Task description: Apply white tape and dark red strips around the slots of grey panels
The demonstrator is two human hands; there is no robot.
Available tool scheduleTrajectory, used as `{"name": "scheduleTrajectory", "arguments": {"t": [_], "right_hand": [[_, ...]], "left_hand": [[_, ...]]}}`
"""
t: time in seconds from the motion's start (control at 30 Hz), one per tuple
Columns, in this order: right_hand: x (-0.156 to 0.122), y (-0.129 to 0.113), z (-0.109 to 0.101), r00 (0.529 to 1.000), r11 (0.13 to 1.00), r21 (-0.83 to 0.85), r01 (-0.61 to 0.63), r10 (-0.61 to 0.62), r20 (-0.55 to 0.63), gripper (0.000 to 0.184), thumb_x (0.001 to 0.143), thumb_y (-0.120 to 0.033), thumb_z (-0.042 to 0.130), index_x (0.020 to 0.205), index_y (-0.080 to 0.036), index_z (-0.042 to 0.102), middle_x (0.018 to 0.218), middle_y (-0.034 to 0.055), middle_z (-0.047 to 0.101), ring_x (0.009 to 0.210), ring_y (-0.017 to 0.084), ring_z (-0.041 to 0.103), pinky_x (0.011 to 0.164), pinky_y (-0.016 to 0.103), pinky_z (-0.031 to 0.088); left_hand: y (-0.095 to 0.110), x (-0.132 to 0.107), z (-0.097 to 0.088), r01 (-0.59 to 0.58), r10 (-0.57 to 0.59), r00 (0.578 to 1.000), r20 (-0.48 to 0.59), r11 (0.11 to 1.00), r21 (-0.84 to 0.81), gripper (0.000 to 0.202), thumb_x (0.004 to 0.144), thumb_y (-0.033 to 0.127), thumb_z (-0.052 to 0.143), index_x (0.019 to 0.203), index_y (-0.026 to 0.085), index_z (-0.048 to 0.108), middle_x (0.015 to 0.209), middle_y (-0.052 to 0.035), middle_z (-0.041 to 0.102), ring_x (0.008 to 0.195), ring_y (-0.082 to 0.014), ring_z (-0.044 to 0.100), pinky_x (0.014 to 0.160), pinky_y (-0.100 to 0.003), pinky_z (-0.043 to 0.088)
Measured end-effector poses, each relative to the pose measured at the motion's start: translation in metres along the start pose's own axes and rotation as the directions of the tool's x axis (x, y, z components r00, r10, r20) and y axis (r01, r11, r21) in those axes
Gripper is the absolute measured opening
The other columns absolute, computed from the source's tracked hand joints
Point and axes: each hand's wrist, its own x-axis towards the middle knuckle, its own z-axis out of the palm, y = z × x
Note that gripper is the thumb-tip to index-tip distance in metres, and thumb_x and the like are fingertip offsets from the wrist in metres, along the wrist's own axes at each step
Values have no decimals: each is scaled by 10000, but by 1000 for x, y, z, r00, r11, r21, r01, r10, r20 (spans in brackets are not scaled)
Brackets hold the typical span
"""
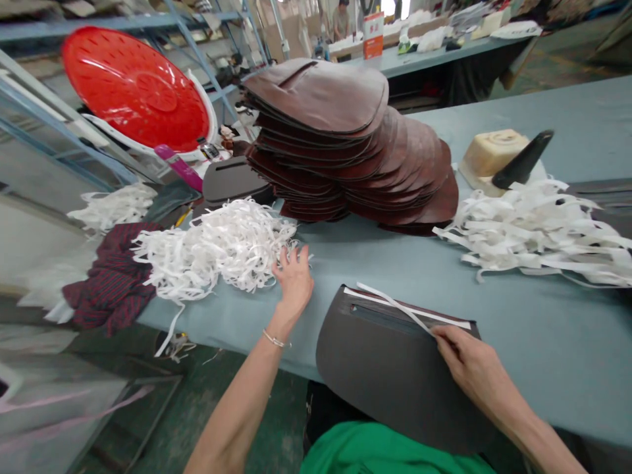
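A dark grey leather panel (390,375) lies on the table's front edge before me, with a white tape strip (395,304) along its top edge, one end lifted. My right hand (469,365) rests on the panel's right part, fingers pinched on the end of that strip. My left hand (293,280) reaches left, fingers spread, touching the edge of a heap of white strips (217,250).
A tall stack of brown leather panels (345,145) stands behind. More white strips (538,230) lie at right by a beige block (488,155) with a black tool. A red round basket (135,89), a striped cloth (113,276) and shelving are at left.
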Motion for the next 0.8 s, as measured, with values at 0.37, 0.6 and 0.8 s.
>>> {"name": "scheduleTrajectory", "arguments": {"t": [0.37,0.6,0.8], "right_hand": [[-33,-8,1,982,985,35,-168,170,-81,187,905,-285,389,822,-212,541,750,9,610,677,151,581,659,272,415],[-35,10,1,975,979,-50,-200,194,-107,241,912,-323,362,868,-209,569,862,41,644,800,176,607,724,289,421],[-10,-6,10,950,949,-79,-304,297,-97,309,875,-452,398,852,-223,605,733,24,646,638,173,590,580,273,390]], "left_hand": [[89,-95,-32,-327,684,609,403,678,-658,281,962,352,338,907,218,579,854,7,659,807,-138,580,840,-300,384],[40,-92,-24,-70,453,753,477,777,-626,263,938,321,355,860,208,579,837,-5,637,783,-141,579,732,-263,404],[26,-79,-11,224,128,849,513,792,-568,208,839,363,496,793,188,598,676,19,615,621,-123,564,624,-229,425]]}}
